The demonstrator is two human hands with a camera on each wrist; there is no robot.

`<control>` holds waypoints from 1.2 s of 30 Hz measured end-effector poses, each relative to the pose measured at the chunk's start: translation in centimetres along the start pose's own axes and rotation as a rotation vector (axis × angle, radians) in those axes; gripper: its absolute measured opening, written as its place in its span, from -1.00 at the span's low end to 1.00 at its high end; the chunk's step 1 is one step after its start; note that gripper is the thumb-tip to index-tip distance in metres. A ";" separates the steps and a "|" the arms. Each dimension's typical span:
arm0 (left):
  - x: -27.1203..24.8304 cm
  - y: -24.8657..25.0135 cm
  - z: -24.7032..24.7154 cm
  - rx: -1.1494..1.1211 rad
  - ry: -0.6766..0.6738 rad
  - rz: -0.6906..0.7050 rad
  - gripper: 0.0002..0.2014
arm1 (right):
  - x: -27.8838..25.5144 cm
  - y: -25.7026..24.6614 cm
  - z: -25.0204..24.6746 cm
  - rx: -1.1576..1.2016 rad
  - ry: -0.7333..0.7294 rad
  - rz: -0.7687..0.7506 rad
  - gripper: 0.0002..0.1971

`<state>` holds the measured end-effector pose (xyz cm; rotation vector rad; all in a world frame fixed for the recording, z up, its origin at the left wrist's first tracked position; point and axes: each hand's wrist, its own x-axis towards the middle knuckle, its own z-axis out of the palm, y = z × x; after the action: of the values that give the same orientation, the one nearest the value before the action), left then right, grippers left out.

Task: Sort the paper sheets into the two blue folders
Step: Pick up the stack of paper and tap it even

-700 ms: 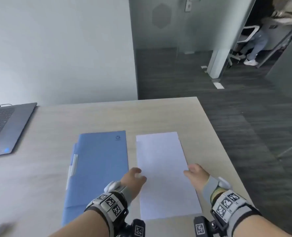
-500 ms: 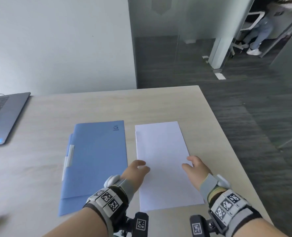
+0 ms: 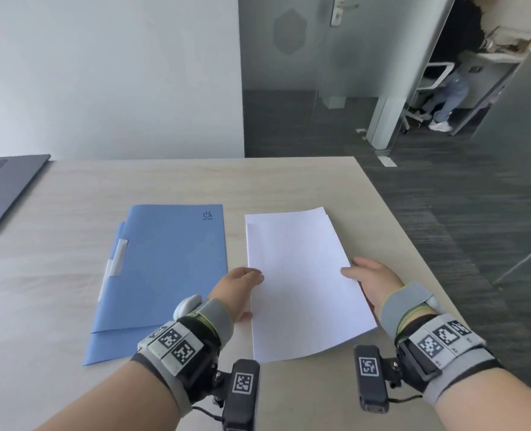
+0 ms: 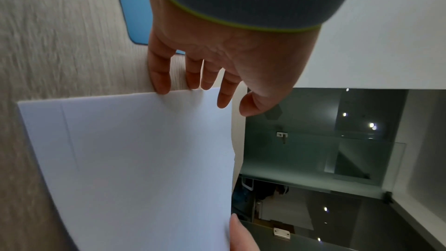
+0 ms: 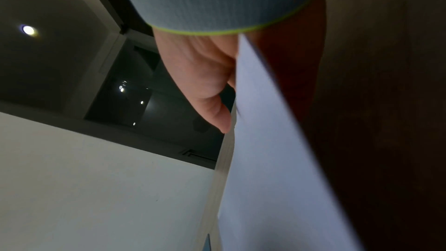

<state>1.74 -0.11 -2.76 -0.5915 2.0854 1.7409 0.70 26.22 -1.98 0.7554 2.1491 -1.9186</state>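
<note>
Two blue folders lie stacked and offset on the table; the upper folder (image 3: 171,259) covers most of the lower folder (image 3: 115,346). To their right lies a stack of white paper sheets (image 3: 298,281). My left hand (image 3: 239,284) touches the stack's left edge with nearly straight fingers (image 4: 161,83), and its index tip rests on top. My right hand (image 3: 370,275) pinches the stack's right edge, thumb (image 5: 217,114) on top. Its other fingers are hidden under the sheets (image 5: 270,159). That edge is raised a little off the table.
An open grey laptop (image 3: 3,188) sits at the far left of the wooden table (image 3: 195,181). The table's right edge runs close beside my right hand, with dark floor beyond. A person sits behind a glass partition in the far right background.
Both hands have stayed at the sides of the paper stack. My right hand now has its fingers under the right edge, which has come up slightly.
</note>
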 end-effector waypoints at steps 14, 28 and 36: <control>-3.7 -3.3 -1.2 -0.203 -0.017 0.088 -0.83 | -3.4 2.0 -0.1 -0.217 0.003 -0.135 -0.70; -3.6 -3.3 -1.5 -0.200 -0.022 0.058 -0.86 | -4.2 2.6 -1.7 -0.503 0.236 -0.254 -0.66; -3.2 -3.3 -1.6 -0.120 -0.009 0.074 -0.78 | -4.5 3.0 -3.2 -0.507 0.288 -0.254 -0.72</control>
<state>6.22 -1.94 -3.55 -0.5454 2.0311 1.9170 6.59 28.32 -2.10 0.7131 2.8606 -1.3074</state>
